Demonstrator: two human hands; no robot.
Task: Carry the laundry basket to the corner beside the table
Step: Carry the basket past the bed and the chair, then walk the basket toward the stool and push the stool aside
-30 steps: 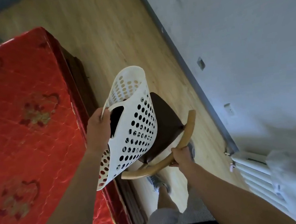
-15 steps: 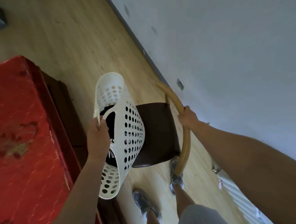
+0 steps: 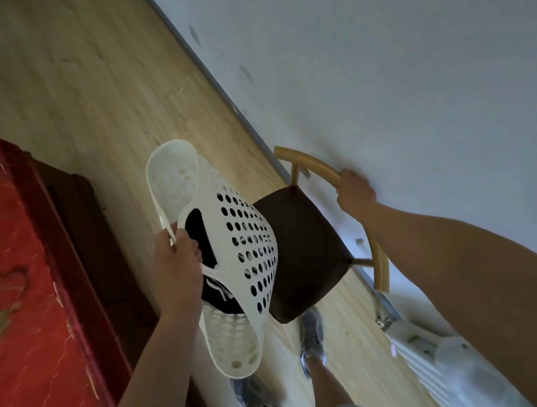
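Head view: your left hand [image 3: 176, 272] grips the laundry basket [image 3: 229, 257] by its rim, basket hanging tilted, long axis pointing ahead, between bed [image 3: 13, 280] and chair [image 3: 302, 252]. Your right hand [image 3: 355, 194] clasps the chair's backrest.

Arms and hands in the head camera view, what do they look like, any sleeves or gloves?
Both forearms are bare, with no sleeves in view. The left hand and right hand wear no gloves, and no rings, watch or bracelet can be seen.
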